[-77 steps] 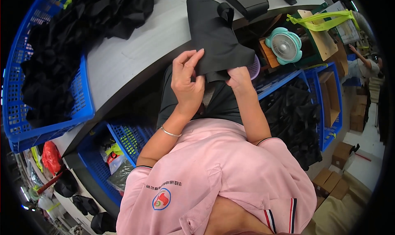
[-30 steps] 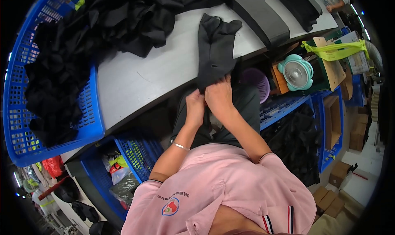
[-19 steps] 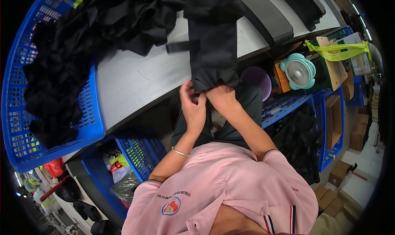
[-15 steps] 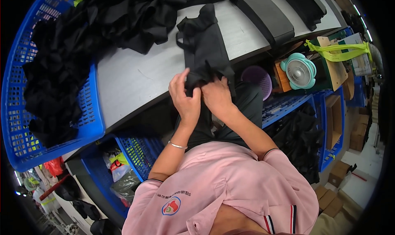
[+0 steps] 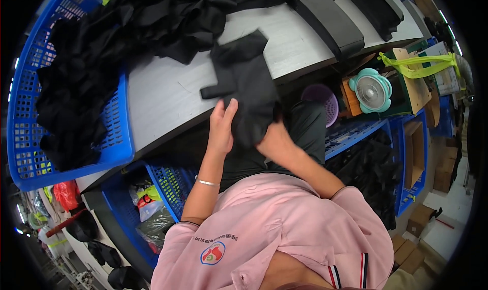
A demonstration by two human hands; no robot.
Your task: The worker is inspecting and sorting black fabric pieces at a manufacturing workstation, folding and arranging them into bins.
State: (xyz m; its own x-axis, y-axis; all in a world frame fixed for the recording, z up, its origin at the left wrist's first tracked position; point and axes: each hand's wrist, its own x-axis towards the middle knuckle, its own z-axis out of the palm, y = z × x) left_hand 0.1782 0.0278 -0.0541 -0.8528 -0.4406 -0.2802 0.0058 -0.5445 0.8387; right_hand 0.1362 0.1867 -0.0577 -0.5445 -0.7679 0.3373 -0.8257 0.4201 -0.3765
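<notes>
A: Counts?
B: One black fabric piece (image 5: 249, 81), one strap (image 5: 216, 91) projecting left from it. One turquoise fan (image 5: 372, 90).
A: Position, axis?
B: Across the near edge of the table (image 5: 157, 94), between the hands. Long axis near-to-far, far end angled slightly left.
A: Hands?
B: Left hand (image 5: 222, 130): fingers extended along the piece's left edge. Right hand (image 5: 278, 142): at its lower right, blurred; cannot tell the grip.

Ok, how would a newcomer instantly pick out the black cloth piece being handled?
Find the grey table across the upper picture. Over its near edge, between the left hand and right hand, is the black cloth piece. Unlike the tangled black heap up-left, it shows a short strap jutting left.
</notes>
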